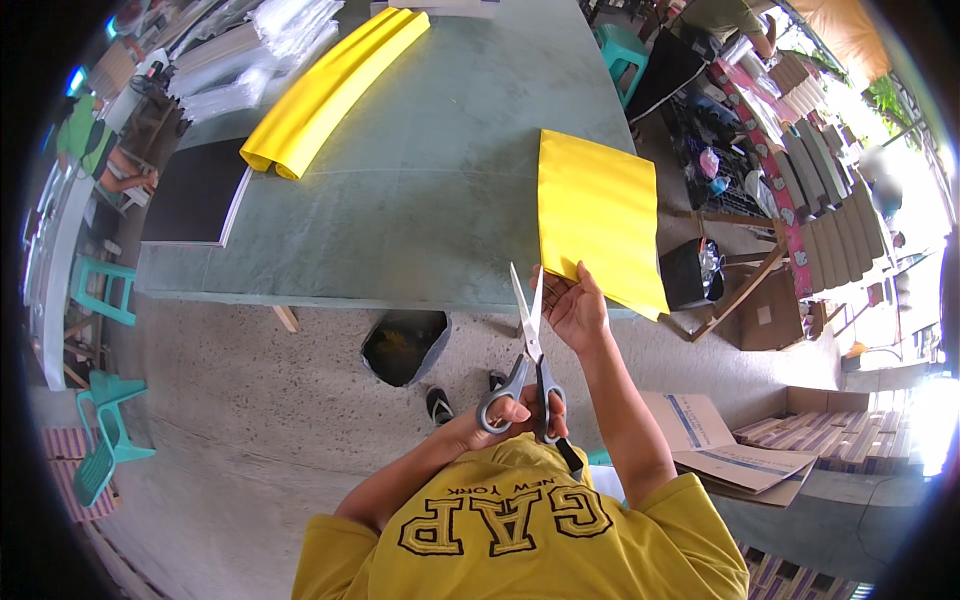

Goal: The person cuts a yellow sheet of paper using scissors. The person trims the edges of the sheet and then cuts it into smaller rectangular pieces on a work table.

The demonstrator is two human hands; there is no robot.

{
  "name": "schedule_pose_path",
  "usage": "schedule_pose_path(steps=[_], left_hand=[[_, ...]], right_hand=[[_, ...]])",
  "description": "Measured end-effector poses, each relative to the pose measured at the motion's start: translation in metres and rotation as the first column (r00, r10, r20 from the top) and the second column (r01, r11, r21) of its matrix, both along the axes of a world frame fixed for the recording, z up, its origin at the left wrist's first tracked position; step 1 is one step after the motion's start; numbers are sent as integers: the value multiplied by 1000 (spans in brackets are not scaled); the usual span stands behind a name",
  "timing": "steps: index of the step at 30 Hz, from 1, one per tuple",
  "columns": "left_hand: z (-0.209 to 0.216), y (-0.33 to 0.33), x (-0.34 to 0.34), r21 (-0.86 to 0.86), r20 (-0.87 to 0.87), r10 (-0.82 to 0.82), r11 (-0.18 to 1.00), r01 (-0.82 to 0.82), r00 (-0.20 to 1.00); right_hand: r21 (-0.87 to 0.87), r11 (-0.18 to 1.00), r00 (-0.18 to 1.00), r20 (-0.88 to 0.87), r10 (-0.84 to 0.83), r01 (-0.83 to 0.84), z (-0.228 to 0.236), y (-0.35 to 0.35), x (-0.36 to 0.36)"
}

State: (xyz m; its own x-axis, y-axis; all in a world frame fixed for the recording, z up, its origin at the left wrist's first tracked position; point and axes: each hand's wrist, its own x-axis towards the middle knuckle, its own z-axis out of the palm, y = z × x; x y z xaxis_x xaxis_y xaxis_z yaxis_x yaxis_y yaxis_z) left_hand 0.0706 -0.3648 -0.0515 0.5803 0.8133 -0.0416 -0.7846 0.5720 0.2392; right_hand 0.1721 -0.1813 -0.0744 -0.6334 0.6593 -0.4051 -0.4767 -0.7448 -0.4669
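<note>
My left hand (520,410) has its fingers through the grey handles of a pair of scissors (532,345), whose blades are spread and point up toward the table's front edge. Palm up, my right hand (578,310) grips the near edge of a folded yellow sheet (598,215), thumb on top and fingers partly hidden beneath. The sheet lies at the table's right side, its near corner hanging past the edge. The scissor tips are just left of my right fingers, apart from the sheet.
On the table (420,230) lie a loose yellow roll (335,95), a black flat stack (195,190) and clear plastic wrapping (250,65). Below stands an open sack (405,347). Green stools (105,290) are at left, flattened cardboard (735,445) at right. Other people work nearby.
</note>
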Motion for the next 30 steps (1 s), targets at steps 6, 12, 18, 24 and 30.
schedule_pose_path(steps=[6, 12, 18, 24, 30], left_hand=[[-15, 10, 4, 55, -58, -32, 998, 36, 998], [-21, 12, 6, 49, -74, -36, 998, 40, 997], [-21, 10, 5, 114, -94, 8, 993, 3, 996], [-21, 9, 4, 83, -82, 7, 997, 0, 997], [-18, 10, 4, 78, -67, 6, 997, 0, 998]], right_hand=[[-14, 998, 994, 89, -66, 68, 17, -6, -10], [18, 998, 997, 49, -55, 54, 17, -6, -10], [4, 997, 996, 53, -76, 76, 16, -6, -13], [24, 1000, 999, 37, -3, 2, 9, 0, -9], [30, 999, 1000, 14, 18, -18, 5, -1, -10]])
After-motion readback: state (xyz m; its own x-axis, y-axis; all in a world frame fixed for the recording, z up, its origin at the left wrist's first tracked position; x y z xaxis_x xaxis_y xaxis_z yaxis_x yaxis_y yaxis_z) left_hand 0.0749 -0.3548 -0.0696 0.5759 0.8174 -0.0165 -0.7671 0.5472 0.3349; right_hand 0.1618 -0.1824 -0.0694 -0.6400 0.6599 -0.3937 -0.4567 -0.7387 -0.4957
